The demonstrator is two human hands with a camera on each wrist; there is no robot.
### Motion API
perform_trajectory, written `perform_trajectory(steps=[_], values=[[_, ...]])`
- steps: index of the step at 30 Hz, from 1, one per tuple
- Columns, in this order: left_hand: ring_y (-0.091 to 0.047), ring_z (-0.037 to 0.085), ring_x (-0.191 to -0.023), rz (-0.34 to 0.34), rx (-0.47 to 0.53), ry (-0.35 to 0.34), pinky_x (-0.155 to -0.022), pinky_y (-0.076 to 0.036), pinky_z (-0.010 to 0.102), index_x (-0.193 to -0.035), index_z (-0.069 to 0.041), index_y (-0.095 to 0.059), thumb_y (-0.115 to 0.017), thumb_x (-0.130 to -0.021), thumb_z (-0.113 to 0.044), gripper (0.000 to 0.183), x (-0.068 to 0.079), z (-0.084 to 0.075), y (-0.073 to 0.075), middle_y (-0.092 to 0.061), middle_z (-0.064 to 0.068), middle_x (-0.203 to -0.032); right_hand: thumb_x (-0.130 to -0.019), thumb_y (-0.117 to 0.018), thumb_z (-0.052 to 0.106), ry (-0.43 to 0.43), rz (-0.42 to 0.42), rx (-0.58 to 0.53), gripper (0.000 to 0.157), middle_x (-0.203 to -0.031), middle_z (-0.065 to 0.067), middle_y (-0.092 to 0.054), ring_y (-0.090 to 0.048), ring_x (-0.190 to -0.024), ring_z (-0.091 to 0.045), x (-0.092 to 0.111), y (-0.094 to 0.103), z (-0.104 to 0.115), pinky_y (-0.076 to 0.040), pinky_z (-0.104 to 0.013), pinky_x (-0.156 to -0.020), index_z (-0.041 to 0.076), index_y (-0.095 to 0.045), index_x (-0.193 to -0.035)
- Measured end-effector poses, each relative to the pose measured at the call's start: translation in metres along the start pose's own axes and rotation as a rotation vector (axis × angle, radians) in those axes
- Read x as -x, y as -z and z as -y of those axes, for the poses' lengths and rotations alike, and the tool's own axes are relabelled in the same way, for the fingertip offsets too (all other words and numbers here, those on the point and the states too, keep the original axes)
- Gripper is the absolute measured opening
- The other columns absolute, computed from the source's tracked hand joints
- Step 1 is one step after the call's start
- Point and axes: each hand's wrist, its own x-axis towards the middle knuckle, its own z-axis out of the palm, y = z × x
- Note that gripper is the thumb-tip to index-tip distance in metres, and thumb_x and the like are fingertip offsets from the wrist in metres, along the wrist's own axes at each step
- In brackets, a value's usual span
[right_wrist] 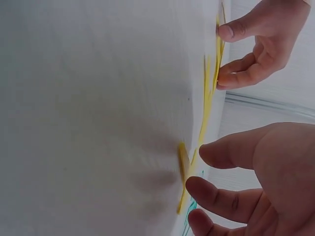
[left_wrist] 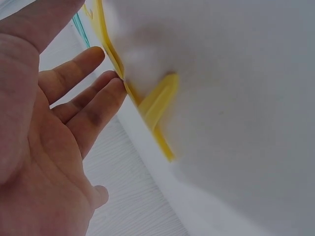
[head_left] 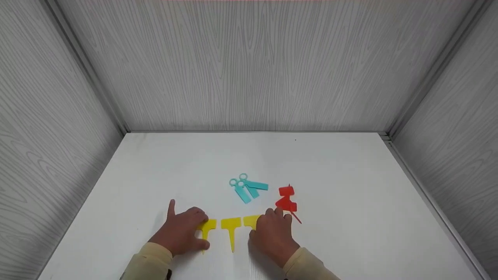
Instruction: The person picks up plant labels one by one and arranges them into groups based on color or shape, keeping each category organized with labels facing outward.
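Three yellow T-shaped plant labels lie in a row on the white table [head_left: 155, 163]. My left hand [head_left: 182, 231] touches the left yellow label [head_left: 211, 223], its fingers at the broad head and its thumb beside the stem. The middle yellow label [head_left: 231, 223] lies between my hands, stem toward me. Over the right yellow label [head_left: 250, 220] is my right hand [head_left: 273, 235], hiding most of it in the head view. In the right wrist view, that hand's thumb and fingers are spread near the label; whether they touch it I cannot tell.
Behind the yellow row lie several turquoise strip tags [head_left: 252, 186] with ring ends, fanned out. Red plant labels [head_left: 286, 197] overlap in a small heap just beyond my right hand. Grey wood-grain panels [head_left: 249, 66] wall the table at the back and both sides.
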Motion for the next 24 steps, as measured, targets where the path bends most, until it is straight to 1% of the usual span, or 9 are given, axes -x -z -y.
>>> perform_trajectory(steps=[3,6,11,13,15,17,19,22,24], values=[[-0.064,0.017,-0.127,0.016,0.036,0.011,-0.127,0.006,0.080,-0.129,-0.021,-0.076,-0.098,-0.082,-0.044,0.057,0.000,0.000,0.000,-0.072,-0.007,-0.132,-0.082,-0.096,0.034,-0.018,-0.012,-0.013,0.038,-0.095,-0.006,-0.065,-0.056,-0.100,-0.028,0.003,0.002,-0.008,-0.051,-0.055,-0.095,0.004,-0.079,-0.099],[-0.065,0.017,-0.124,0.013,0.068,0.027,-0.127,0.007,0.080,-0.129,-0.021,-0.076,-0.097,-0.085,-0.044,0.054,-0.001,0.001,0.001,-0.072,-0.008,-0.130,-0.084,-0.095,0.034,-0.047,-0.033,-0.019,0.036,-0.095,-0.005,-0.065,-0.057,-0.103,-0.028,0.004,0.004,-0.020,-0.051,-0.057,-0.095,0.006,-0.080,-0.099],[-0.066,0.017,-0.123,-0.016,0.090,0.023,-0.127,0.006,0.078,-0.130,-0.023,-0.073,-0.094,-0.089,-0.040,0.049,-0.005,0.003,0.001,-0.072,-0.009,-0.129,-0.087,-0.094,0.028,-0.110,-0.125,-0.040,0.024,-0.091,-0.003,-0.065,-0.058,-0.097,-0.027,0.003,0.010,-0.051,-0.054,-0.053,-0.085,0.009,-0.083,-0.097],[-0.066,0.017,-0.124,-0.025,0.087,0.017,-0.128,0.005,0.078,-0.130,-0.024,-0.072,-0.093,-0.091,-0.040,0.047,-0.007,0.003,0.000,-0.071,-0.010,-0.129,-0.088,-0.091,0.025,-0.126,-0.163,-0.036,0.019,-0.088,-0.005,-0.064,-0.057,-0.091,-0.027,0.002,0.012,-0.066,-0.054,-0.052,-0.080,0.009,-0.083,-0.094],[-0.066,0.017,-0.125,-0.035,0.074,0.010,-0.128,0.004,0.078,-0.130,-0.025,-0.072,-0.092,-0.091,-0.040,0.046,-0.009,0.000,0.001,-0.071,-0.011,-0.129,-0.090,-0.089,0.023,-0.138,-0.180,-0.027,0.017,-0.084,-0.007,-0.062,-0.056,-0.088,-0.029,0.001,0.014,-0.081,-0.053,-0.051,-0.076,0.007,-0.081,-0.090],[-0.066,0.018,-0.126,-0.052,0.053,-0.001,-0.128,0.002,0.079,-0.129,-0.024,-0.073,-0.092,-0.092,-0.039,0.044,-0.011,-0.005,0.002,-0.070,-0.010,-0.129,-0.091,-0.087,0.023,-0.143,-0.187,-0.020,0.018,-0.082,-0.008,-0.059,-0.055,-0.086,-0.029,-0.001,0.014,-0.094,-0.053,-0.051,-0.074,0.006,-0.080,-0.088],[-0.066,0.019,-0.126,-0.069,0.019,-0.007,-0.128,-0.001,0.079,-0.128,-0.024,-0.074,-0.092,-0.092,-0.040,0.044,-0.014,-0.014,0.003,-0.070,-0.008,-0.130,-0.092,-0.086,0.023,-0.147,-0.187,-0.029,0.019,-0.081,-0.008,-0.058,-0.054,-0.085,-0.030,-0.002,0.014,-0.104,-0.052,-0.051,-0.074,0.005,-0.078,-0.088],[-0.066,0.021,-0.127,-0.084,-0.027,-0.026,-0.127,-0.005,0.080,-0.129,-0.022,-0.076,-0.091,-0.093,-0.044,0.045,-0.018,-0.033,0.005,-0.071,-0.006,-0.133,-0.094,-0.085,0.024,-0.137,-0.199,-0.039,0.020,-0.082,-0.007,-0.059,-0.054,-0.085,-0.029,-0.005,0.013,-0.111,-0.053,-0.051,-0.074,0.005,-0.080,-0.091],[-0.067,0.021,-0.127,-0.077,-0.040,-0.040,-0.128,-0.006,0.080,-0.131,-0.023,-0.077,-0.089,-0.094,-0.046,0.046,-0.021,-0.048,0.005,-0.072,-0.006,-0.134,-0.096,-0.085,0.024,-0.124,-0.206,-0.041,0.019,-0.083,-0.007,-0.060,-0.055,-0.085,-0.029,-0.006,0.013,-0.112,-0.053,-0.051,-0.074,0.005,-0.081,-0.094]])
